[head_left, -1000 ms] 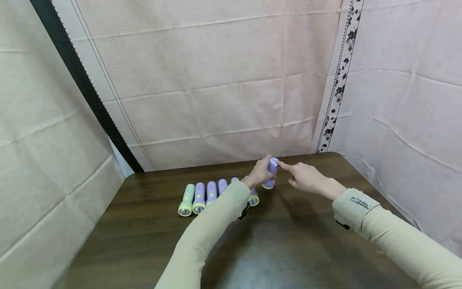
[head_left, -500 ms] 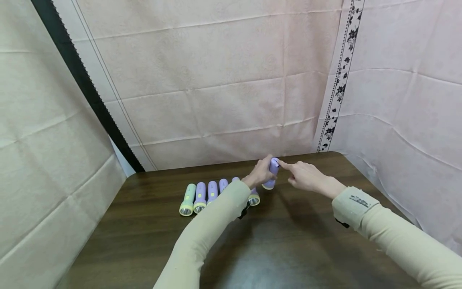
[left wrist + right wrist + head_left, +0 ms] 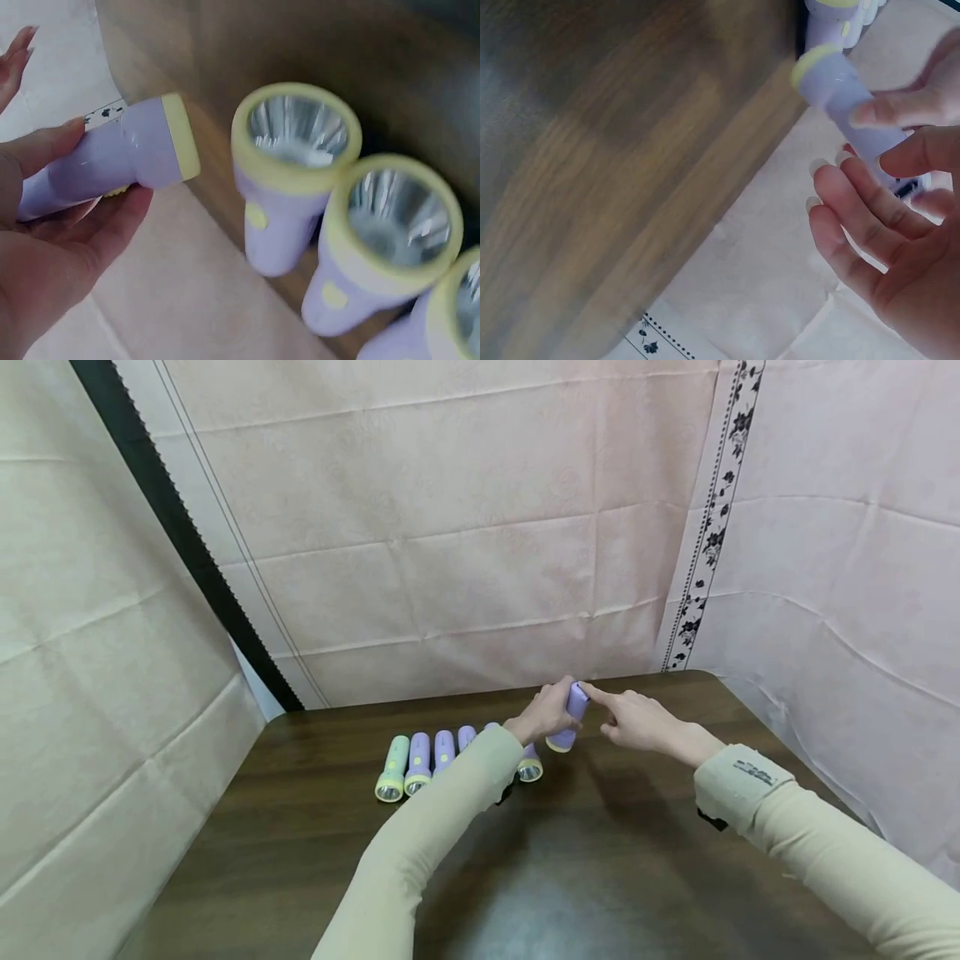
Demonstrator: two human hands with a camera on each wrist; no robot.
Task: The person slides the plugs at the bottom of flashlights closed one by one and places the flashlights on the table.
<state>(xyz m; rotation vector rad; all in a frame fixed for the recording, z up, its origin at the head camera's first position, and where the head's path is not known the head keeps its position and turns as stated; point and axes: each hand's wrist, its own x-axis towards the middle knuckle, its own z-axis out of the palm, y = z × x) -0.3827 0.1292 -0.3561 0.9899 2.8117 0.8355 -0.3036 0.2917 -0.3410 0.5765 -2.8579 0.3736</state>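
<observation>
In the head view, my left hand [image 3: 547,712] grips a lavender flashlight [image 3: 567,718] by its body, tilted with its pale yellow head downward. The left wrist view shows the thumb on one side of this flashlight [image 3: 112,154] and fingers on the other. My right hand [image 3: 641,722] is at the tail end, index finger reaching to it. From the right wrist, that hand [image 3: 907,255] has its thumb against the tail, near a dark spot, with the other fingers loosely bent. A lavender flashlight [image 3: 277,225] stands close by the held one, on the table.
A row of flashlights lies left of the hands, lenses toward me: a mint green one [image 3: 393,768] at the left end, then several lavender ones [image 3: 418,762], partly behind the left sleeve [image 3: 442,835]. Pale cloth [image 3: 450,527] hangs behind the brown table [image 3: 300,843].
The held flashlight has tipped slightly, its tail end a little further right, and the dark mark there is less visible from the head. Both hands stay at it; the head view shifts slightly.
</observation>
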